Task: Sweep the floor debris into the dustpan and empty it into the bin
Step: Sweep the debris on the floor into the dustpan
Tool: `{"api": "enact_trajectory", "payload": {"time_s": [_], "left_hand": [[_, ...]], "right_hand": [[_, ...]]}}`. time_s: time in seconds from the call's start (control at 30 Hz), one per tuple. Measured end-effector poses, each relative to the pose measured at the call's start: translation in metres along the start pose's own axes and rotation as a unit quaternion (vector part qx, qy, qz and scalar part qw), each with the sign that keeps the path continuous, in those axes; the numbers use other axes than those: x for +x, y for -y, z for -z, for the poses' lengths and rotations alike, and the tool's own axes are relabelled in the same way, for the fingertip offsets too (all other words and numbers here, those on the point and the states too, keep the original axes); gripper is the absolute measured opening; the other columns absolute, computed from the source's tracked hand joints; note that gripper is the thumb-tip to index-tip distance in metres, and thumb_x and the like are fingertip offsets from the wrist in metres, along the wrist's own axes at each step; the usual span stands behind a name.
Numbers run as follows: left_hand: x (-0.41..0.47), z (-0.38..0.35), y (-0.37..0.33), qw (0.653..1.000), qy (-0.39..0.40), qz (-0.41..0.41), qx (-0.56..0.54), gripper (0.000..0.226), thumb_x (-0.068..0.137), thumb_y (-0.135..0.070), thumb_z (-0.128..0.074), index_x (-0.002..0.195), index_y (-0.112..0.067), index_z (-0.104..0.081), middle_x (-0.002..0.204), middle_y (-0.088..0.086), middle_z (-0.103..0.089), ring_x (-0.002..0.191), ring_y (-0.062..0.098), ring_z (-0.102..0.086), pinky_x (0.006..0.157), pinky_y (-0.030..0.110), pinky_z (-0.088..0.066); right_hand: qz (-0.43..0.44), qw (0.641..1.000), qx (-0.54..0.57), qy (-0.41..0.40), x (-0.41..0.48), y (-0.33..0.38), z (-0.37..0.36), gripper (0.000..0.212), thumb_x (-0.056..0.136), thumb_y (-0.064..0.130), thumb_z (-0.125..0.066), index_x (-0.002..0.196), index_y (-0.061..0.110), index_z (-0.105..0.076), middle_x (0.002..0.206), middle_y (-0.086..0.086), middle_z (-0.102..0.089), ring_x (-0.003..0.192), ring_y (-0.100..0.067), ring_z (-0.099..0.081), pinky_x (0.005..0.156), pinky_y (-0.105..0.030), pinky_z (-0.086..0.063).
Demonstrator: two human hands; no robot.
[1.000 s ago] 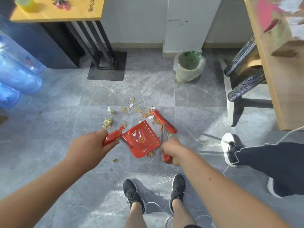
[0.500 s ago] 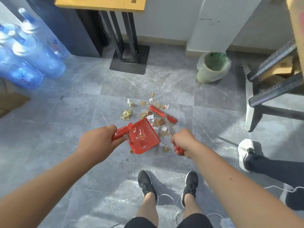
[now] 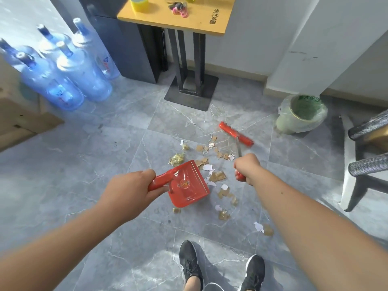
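Left hand (image 3: 128,191) gripping dustpan (image 3: 189,186) | right hand (image 3: 247,168) gripping brush (image 3: 236,134) | risk: scraps (image 3: 218,176) scattering past pan lip if swept wide.

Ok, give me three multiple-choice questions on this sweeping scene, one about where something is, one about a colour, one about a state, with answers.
1. Where is the bin?
A. On the floor by the white wall, to the right
B. On the yellow table
C. Between the person's shoes

2. What colour is the dustpan?
A. Blue
B. Red
C. Green

3. How do the scraps lie?
A. All inside the dustpan
B. All in the bin
C. Scattered on the floor

Answers: 1 A, it stands on the tiles under the wall corner. 2 B, the pan in the left hand is red, like the brush in the right hand. 3 C, the pan looks empty and bits cover the tiles.
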State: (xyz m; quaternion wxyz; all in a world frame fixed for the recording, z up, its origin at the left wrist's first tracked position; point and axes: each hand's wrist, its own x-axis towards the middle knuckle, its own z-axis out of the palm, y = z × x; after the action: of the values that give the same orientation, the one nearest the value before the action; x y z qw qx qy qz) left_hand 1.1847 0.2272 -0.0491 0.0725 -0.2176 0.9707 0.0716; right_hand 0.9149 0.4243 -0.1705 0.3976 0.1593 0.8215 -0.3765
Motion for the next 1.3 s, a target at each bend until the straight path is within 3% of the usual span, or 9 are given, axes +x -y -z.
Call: {"api": "enact_trajectory", "payload": {"time_s": [0.17,0.3,0.57,0.67,0.8,0.9,1.1,1.2,1.3], "left_hand": [[0.005,-0.018,0.011,1.000,-0.015,0.004,-0.018,0.090,0.061,-0.095,0.013,0.071,-0.025,-0.043,0.057,-0.009,-0.049,0.048,0.007,-0.046,0.044,0.023,-0.027],[0.005,-0.022,0.017,0.999,-0.027,0.001,-0.017,0.086,0.066,-0.094,0.010,0.070,-0.026,-0.044,0.055,-0.011,-0.048,0.045,0.007,-0.047,0.042,0.022,-0.025],[0.002,-0.016,0.017,1.000,-0.015,0.012,-0.019,0.082,0.068,-0.093,0.008,0.068,-0.027,-0.041,0.055,-0.011,-0.048,0.045,0.005,-0.046,0.042,0.023,-0.028],[-0.002,-0.009,0.013,1.000,-0.010,0.011,-0.010,0.074,0.073,-0.090,-0.003,0.068,-0.028,-0.042,0.055,-0.010,-0.049,0.045,0.005,-0.048,0.041,0.023,-0.030],[-0.010,0.003,0.005,0.999,0.020,0.035,-0.011,0.052,0.087,-0.074,-0.043,0.073,-0.024,-0.048,0.060,-0.008,-0.054,0.051,0.008,-0.053,0.046,0.025,-0.036],[-0.018,0.009,0.004,0.998,0.028,0.052,-0.010,0.051,0.088,-0.073,-0.045,0.073,-0.024,-0.048,0.061,-0.008,-0.054,0.052,0.010,-0.055,0.047,0.027,-0.039],[-0.034,0.015,0.008,0.998,0.012,0.065,-0.016,0.062,0.078,-0.081,-0.025,0.071,-0.024,-0.047,0.057,-0.008,-0.052,0.049,0.010,-0.053,0.043,0.026,-0.033],[-0.040,0.017,0.009,0.996,0.021,0.083,-0.024,0.054,0.085,-0.075,-0.042,0.071,-0.023,-0.047,0.058,-0.008,-0.052,0.051,0.010,-0.052,0.045,0.027,-0.033],[-0.044,0.018,0.007,0.996,0.023,0.089,-0.019,0.049,0.088,-0.069,-0.050,0.070,-0.023,-0.045,0.058,-0.008,-0.051,0.051,0.011,-0.052,0.045,0.027,-0.032]], "right_hand": [[-0.041,0.998,-0.042,0.033,0.020,0.000,-0.030,0.040,0.087,-0.010,-0.045,0.124,0.001,-0.055,0.069,-0.013,-0.051,0.041,-0.016,-0.038,0.040,-0.020,-0.036],[-0.034,0.986,-0.148,0.073,-0.004,-0.028,-0.040,0.027,0.091,-0.006,-0.041,0.112,0.002,-0.054,0.076,-0.019,-0.056,0.046,-0.020,-0.046,0.040,-0.023,-0.044],[-0.056,0.955,-0.254,0.140,-0.068,-0.095,-0.013,0.026,0.097,-0.002,-0.040,0.122,-0.003,-0.047,0.070,-0.022,-0.056,0.051,-0.027,-0.054,0.043,-0.028,-0.043],[-0.085,0.951,-0.251,0.158,-0.091,-0.113,-0.001,0.023,0.092,-0.009,-0.035,0.111,0.000,-0.045,0.069,-0.021,-0.052,0.053,-0.024,-0.047,0.045,-0.029,-0.034],[-0.086,0.957,-0.225,0.162,-0.110,-0.124,0.013,0.027,0.090,-0.005,-0.035,0.110,0.006,-0.049,0.080,-0.015,-0.047,0.049,-0.020,-0.045,0.041,-0.022,-0.031],[-0.064,0.965,-0.202,0.152,-0.117,-0.123,0.021,0.025,0.091,-0.003,-0.038,0.112,0.001,-0.051,0.075,-0.016,-0.050,0.046,-0.020,-0.045,0.041,-0.023,-0.033],[-0.044,0.988,-0.096,0.112,-0.120,-0.101,0.020,0.022,0.095,0.006,-0.040,0.108,0.001,-0.057,0.067,-0.016,-0.052,0.043,-0.019,-0.046,0.040,-0.022,-0.035],[-0.037,0.993,-0.073,0.084,-0.108,-0.084,0.021,0.019,0.093,0.001,-0.041,0.100,0.000,-0.058,0.064,-0.014,-0.051,0.043,-0.019,-0.045,0.039,-0.020,-0.034],[-0.026,0.994,-0.098,0.040,-0.081,-0.076,0.020,0.020,0.093,0.000,-0.042,0.106,-0.002,-0.057,0.069,-0.018,-0.055,0.043,-0.021,-0.048,0.038,-0.022,-0.039]]}}
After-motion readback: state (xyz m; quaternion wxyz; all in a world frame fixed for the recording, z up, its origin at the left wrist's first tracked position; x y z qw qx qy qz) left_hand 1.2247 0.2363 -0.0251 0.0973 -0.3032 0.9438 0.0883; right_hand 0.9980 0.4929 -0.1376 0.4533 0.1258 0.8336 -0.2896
